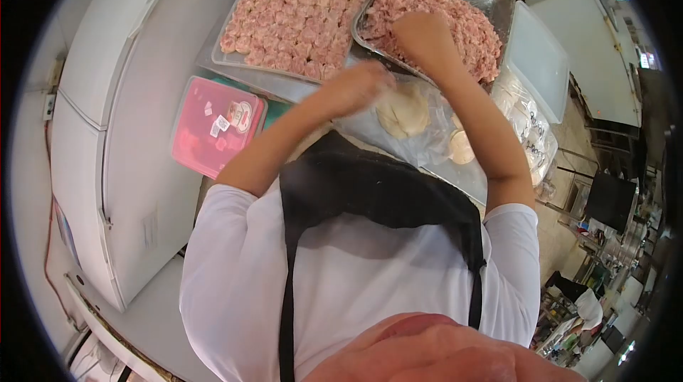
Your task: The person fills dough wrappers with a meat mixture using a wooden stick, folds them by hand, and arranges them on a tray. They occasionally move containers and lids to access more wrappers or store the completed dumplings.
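My right hand point(425, 35) reaches over the near edge of a metal pan of raw minced meat point(466, 30). Its fingers look curled inward, and whatever they hold is hidden. To the left, my left hand point(364, 87) is smeared by motion, just in front of the pan and a tray of filled dumplings point(292, 16). The dumplings stand in tight rows, topped with pink meat. Below the hands, pale round dough wrappers point(403, 110) lie on clear plastic. Another small stack of wrappers point(461, 147) is beside my right forearm.
A pink lidded box point(213, 126) stands at the left, near my left forearm. At the right are a plastic bag of wrappers point(523, 115) and a translucent lid point(538, 62). A white fridge point(142, 140) borders the left side.
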Available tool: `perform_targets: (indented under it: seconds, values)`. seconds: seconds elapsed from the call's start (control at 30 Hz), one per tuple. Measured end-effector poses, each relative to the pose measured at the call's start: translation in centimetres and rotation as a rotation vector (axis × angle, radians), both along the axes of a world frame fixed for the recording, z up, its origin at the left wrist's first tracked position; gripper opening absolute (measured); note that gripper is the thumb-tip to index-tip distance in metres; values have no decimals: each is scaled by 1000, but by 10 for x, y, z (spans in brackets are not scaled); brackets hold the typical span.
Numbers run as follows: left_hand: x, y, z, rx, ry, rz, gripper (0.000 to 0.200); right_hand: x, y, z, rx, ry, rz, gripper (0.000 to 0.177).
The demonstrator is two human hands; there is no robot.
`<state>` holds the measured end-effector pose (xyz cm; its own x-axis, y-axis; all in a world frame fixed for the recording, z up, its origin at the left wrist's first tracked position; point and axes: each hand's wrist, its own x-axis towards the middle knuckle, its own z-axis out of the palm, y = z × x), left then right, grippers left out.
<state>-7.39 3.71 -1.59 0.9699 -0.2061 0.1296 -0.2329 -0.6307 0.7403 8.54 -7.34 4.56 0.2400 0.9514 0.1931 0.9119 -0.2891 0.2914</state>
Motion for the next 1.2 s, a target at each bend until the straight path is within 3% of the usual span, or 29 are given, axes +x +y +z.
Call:
perform_targets:
  seconds: [0.07,0.2,0.33,0.4,0.53,0.6,0.63,0.73,0.8,0.83,0.9,0.93,1.1,1.2]
  values:
    - [15,-35,-42,-82,-81,-195,30,-13,-2,-2,-51,45,-50,11]
    - [24,-62,-67,90,-246,-169,32,-19,-25,-26,-50,117,-118,13]
    - [32,-59,-53,51,-30,-209,24,-25,-54,-43,105,221,-138,15]
    - [35,-52,-51,-62,31,-174,24,-17,-68,-28,16,258,-193,15]
    - [42,-46,-51,-102,-127,-97,23,-7,-69,32,-145,127,-294,14]
    - [44,-45,-44,-165,-167,-7,23,6,-56,23,9,54,-151,14]
    - [43,-45,-41,-265,-69,68,23,10,-48,17,86,17,-80,14]
    - [39,-41,-36,-629,158,289,22,0,-32,-21,-174,107,-140,16]
    - [37,-39,-39,-961,232,434,23,0,-53,-42,98,284,-21,19]
    - [37,-37,-47,-1041,241,404,23,-4,-61,-44,235,372,35,21]
    - [38,-36,-55,-1202,260,339,25,-10,-68,-44,162,460,-164,24]
    - [38,-38,-52,-1063,217,337,25,-11,-70,-44,124,502,-264,26]
    - [40,-50,-30,-413,36,196,26,14,-95,-56,327,1222,-350,32]
    - [46,-59,-19,-521,69,315,26,21,-114,-48,401,1476,-460,34]
